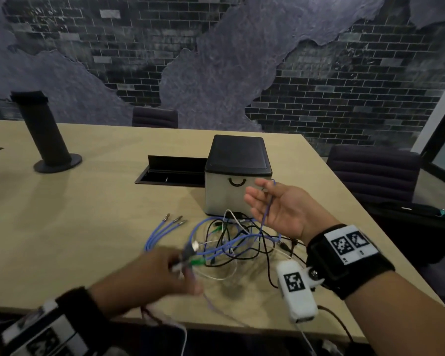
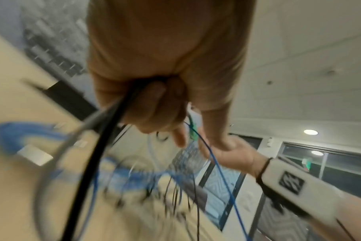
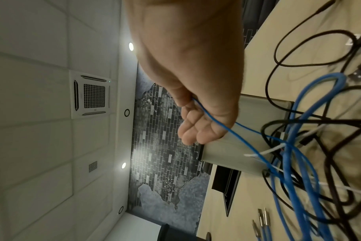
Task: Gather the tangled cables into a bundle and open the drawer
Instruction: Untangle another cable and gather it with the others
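Two hands engage the tangled cables (image 1: 231,242) at frame centre. The blurred left hand (image 1: 165,268) clenches several strands; the right hand (image 1: 280,209), fingers relaxed, carries one thin blue strand, partly hiding the closed drawer (image 1: 231,194).

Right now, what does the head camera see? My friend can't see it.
Two hands gather tangled cables on a wooden table: the left hand grips a bunch, the right hand lifts a thin blue wire. Behind stands a closed drawer box.

hands (image 1: 162,271): 2 | drawer box (image 1: 238,176): 1 | chairs (image 1: 373,173): 2 | black post (image 1: 43,129): 1
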Available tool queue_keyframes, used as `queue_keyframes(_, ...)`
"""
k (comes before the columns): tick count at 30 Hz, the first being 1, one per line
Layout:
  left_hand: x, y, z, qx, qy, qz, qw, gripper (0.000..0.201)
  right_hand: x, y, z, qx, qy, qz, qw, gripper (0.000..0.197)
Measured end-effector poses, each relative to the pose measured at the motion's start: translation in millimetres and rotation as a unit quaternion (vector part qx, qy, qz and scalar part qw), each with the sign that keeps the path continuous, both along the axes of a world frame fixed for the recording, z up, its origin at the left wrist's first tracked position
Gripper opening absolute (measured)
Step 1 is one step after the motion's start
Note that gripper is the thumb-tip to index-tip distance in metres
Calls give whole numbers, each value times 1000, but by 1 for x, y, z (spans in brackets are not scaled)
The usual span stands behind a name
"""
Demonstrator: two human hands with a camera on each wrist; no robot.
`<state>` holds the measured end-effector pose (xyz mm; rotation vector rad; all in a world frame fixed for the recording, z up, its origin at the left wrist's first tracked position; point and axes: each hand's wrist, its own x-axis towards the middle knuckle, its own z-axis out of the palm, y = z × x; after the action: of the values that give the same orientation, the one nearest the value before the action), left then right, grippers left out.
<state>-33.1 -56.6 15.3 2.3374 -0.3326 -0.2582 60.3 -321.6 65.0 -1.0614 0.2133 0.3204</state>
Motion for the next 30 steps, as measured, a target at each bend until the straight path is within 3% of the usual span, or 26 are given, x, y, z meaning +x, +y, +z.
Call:
queue_keyframes(3,18,-9,38,123,-101,21,987,54,-4,-1,-5,0,-3,-16,1000,26)
queue_keyframes(7,27,-15,68,177,-104,9,979,63,-2,-17,-3,0,-1,-67,998,27)
queue_keyframes(9,29,-18,74,122,-142,37,982,64,-3,-22,-1,3,2,-80,997,28)
queue_keyframes(13,35,-49,68,-117,-205,104,966,46,-8,-7,-4,1,-4,-33,999,25)
queue_keyframes(16,45,-83,55,-204,-119,59,970,13,-18,19,-7,31,-11,55,998,26)
queue_keyframes(20,44,-106,45,-330,-31,65,941,8,-31,37,-5,61,-9,120,991,28)
queue_keyframes(22,38,-106,42,-351,-16,55,935,14,-31,33,-3,66,-4,123,990,32)
queue_keyframes(25,25,-92,31,-250,8,-15,968,17,-21,18,4,70,16,89,993,29)
queue_keyframes(27,14,-77,14,-133,53,-110,984,18,-15,8,10,63,25,72,995,28)
queue_keyframes(30,-6,-58,-7,66,102,-247,961,23,-10,-3,12,55,30,45,997,29)
